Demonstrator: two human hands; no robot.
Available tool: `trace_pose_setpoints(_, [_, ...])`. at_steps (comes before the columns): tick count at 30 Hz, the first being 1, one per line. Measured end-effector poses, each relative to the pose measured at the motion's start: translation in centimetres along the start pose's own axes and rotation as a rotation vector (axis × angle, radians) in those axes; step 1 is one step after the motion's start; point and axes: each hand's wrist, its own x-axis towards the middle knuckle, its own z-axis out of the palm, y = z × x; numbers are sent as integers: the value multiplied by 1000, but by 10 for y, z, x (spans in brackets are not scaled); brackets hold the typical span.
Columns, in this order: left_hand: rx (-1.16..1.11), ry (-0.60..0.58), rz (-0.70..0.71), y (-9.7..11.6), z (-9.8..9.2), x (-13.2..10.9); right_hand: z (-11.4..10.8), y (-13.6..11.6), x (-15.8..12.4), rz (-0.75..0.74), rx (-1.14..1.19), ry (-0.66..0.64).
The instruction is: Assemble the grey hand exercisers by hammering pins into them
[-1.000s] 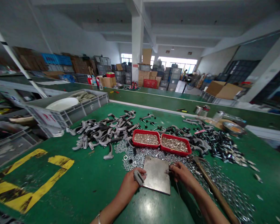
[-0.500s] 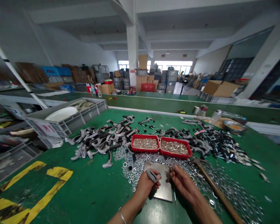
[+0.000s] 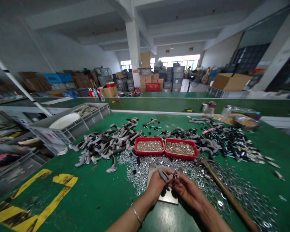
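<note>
My left hand (image 3: 155,187) is closed around a grey curved handle (image 3: 163,175), one end of which sticks up past the fingers. Close against it, my right hand (image 3: 189,190) pinches small shiny metal pieces, probably washers (image 3: 175,176), at the handle's right side. The fingertips of both hands nearly meet, so the exact contact is hidden. Beneath them lies a flat metal plate (image 3: 168,198) on the green table. Loose washers (image 3: 138,182) are spread around the plate.
Two red trays (image 3: 149,153) of small metal parts stand behind the plate. A wooden-handled hammer (image 3: 228,193) lies at the right among washers. Grey handles (image 3: 100,146) are heaped at the left, black-headed bolts (image 3: 241,143) at the right. A grey crate (image 3: 87,124) stands far left.
My right hand has come left and lifted off the plate's right side to the handle, with small shiny pieces now visible in its fingertips. The left hand has shifted slightly right and up.
</note>
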Motion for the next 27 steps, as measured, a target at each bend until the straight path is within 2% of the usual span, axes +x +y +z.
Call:
trace_pose_setpoints(4, [4,34,11,2,7,-3,0,-3,-7,-9,-80,6])
trace_pose_setpoints(8, [-11,34,-9,-4,8,-6,-1,-4,-10,-45,-208,-7])
trace_pose_setpoints(10, [81,95,-4,-6,7,-5,-2,-4,-11,-67,-285,-36])
trace_pose_setpoints(13, [324,193,110,-2,6,-3,-3,-4,-9,-125,-439,-73])
trace_pose_setpoints(16, [506,197,262,8,6,0,-4,-4,-5,-181,-453,-20])
trace_pose_setpoints(18, [555,207,312,12,6,0,-3,-5,-4,-204,-421,14])
trace_pose_setpoints(21, [510,203,322,14,6,-2,1,-7,-5,-85,-236,-29])
trace_pose_setpoints(23, [405,169,277,14,6,-5,3,-7,-7,19,-111,-62])
trace_pose_setpoints(25, [269,139,208,15,6,-9,6,-5,-7,39,-63,-57])
trace_pose_setpoints(27, [135,123,150,18,4,-13,8,-3,-6,-7,-62,-50])
